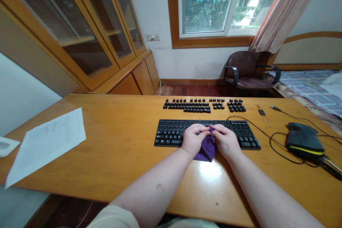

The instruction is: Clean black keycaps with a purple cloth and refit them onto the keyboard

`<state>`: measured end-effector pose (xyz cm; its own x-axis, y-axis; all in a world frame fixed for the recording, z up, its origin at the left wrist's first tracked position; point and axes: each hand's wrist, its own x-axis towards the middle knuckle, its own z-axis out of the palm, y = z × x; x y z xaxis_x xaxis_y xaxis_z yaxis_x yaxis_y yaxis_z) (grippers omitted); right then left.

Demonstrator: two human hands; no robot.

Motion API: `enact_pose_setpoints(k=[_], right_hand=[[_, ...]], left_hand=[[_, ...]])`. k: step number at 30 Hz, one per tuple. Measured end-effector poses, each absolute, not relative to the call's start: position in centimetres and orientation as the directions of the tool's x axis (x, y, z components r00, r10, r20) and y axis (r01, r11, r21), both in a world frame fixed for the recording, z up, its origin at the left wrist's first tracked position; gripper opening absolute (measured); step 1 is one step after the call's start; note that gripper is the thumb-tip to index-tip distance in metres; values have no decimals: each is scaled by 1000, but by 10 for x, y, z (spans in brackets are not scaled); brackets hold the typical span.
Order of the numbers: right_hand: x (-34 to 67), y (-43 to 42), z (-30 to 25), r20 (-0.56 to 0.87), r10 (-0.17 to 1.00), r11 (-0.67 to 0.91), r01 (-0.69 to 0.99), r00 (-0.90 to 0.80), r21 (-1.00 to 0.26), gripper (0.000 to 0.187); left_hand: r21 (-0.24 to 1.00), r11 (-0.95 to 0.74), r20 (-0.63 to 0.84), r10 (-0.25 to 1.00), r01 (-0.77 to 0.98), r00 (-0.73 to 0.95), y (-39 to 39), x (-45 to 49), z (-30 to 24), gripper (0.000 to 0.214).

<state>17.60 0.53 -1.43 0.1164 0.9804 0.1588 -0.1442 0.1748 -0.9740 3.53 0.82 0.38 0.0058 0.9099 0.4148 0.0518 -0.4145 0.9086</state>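
A purple cloth is pinched between the fingertips of both my hands, above the middle of a black keyboard. My left hand is closed on the cloth's left side, and my right hand grips it from the right. Part of the cloth hangs down past the keyboard's front edge. Full keycaps show at the lower left and lower right, while the upper rows look bare of caps. Behind the keyboard, loose black keycaps lie in rows. My hands and the cloth hide the keyboard's centre.
Paper sheets lie on the wooden desk at left. To the right are a grey pouch with a yellow stripe, a cable and a small tool with a black middle. An office chair stands beyond.
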Motion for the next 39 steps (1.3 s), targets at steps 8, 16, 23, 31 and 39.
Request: enact_pose_setpoints(k=[8, 16, 23, 31, 39], right_hand=[[171, 6, -14, 27, 993, 65, -346, 113, -936, 19], [173, 6, -17, -43, 999, -30, -383, 23, -923, 39], [171, 3, -6, -75, 995, -39, -434, 67, -900, 33], [173, 3, 2, -42, 992, 24, -493, 121, -869, 27], [172, 2, -2, -70, 994, -18, -494, 87, -869, 28]], left_hand=[[896, -439, 440, 898, 75, -8, 8, 38, 3, 8], [896, -442, 441, 897, 48, 36, 12, 34, 4, 12], [922, -386, 384, 912, -19, 143, 11, 35, 4, 24], [906, -393, 371, 916, 156, 152, 14, 34, 2, 14], [946, -300, 282, 948, 121, 148, 12, 35, 3, 15]])
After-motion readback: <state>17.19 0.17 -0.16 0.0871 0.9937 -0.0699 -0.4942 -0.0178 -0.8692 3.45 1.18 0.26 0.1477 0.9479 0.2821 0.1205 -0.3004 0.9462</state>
